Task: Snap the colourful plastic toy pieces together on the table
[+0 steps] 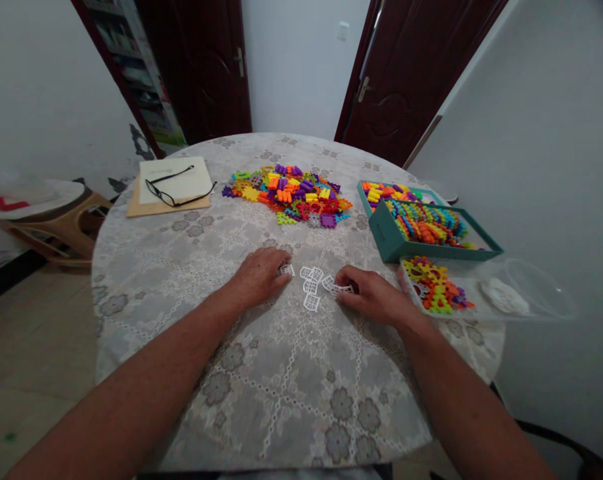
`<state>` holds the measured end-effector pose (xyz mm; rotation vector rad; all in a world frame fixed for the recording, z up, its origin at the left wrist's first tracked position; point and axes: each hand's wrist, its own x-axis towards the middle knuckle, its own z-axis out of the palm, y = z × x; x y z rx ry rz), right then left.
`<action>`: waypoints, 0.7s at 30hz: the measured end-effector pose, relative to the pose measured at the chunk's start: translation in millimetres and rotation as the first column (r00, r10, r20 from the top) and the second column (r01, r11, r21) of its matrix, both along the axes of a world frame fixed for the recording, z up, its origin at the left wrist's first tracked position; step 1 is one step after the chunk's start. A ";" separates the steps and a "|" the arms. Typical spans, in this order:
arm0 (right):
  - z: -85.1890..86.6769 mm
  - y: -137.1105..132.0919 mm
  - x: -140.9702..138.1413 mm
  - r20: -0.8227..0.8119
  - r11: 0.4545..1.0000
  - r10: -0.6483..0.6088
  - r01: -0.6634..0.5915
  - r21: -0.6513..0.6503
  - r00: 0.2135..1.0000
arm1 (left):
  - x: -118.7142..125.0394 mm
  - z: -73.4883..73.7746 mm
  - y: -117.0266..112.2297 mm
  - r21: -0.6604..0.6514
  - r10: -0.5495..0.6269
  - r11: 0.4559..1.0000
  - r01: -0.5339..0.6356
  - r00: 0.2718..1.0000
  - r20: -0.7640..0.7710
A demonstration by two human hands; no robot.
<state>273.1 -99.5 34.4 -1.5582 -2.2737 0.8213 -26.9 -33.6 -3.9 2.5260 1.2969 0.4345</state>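
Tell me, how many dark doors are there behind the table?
2. The left door stands behind the table, beside a bookshelf; the right door stands past the teal box. Others may lie out of view.

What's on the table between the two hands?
In the head view, a few white grid tiles lie between the left hand and right hand; each hand touches an outer one.

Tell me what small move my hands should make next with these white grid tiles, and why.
Probably slide the left hand and the white tile it touches toward the second tile held by the right hand. Each hand has one tile, they lie apart, and loose tiles sit between them.
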 end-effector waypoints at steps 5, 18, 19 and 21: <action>-8.6 7.1 -7.9 0.019 0.996 -0.047 0.045 0.073 0.999 | 4.2 3.9 -0.8 -0.063 0.008 0.998 -0.010 1.000 -0.028; -6.4 21.1 -13.4 0.099 0.997 -0.076 0.076 0.011 0.992 | 5.1 9.8 4.2 -0.043 0.010 0.999 -0.010 1.000 0.009; -6.5 21.4 -13.3 0.095 0.997 -0.076 0.075 0.020 0.993 | 5.2 9.2 4.2 -0.038 0.013 0.999 -0.012 1.000 0.020; -6.8 21.6 -12.9 0.079 0.997 -0.072 0.069 0.046 0.994 | 5.0 7.7 3.4 -0.035 0.023 0.999 -0.022 0.999 0.037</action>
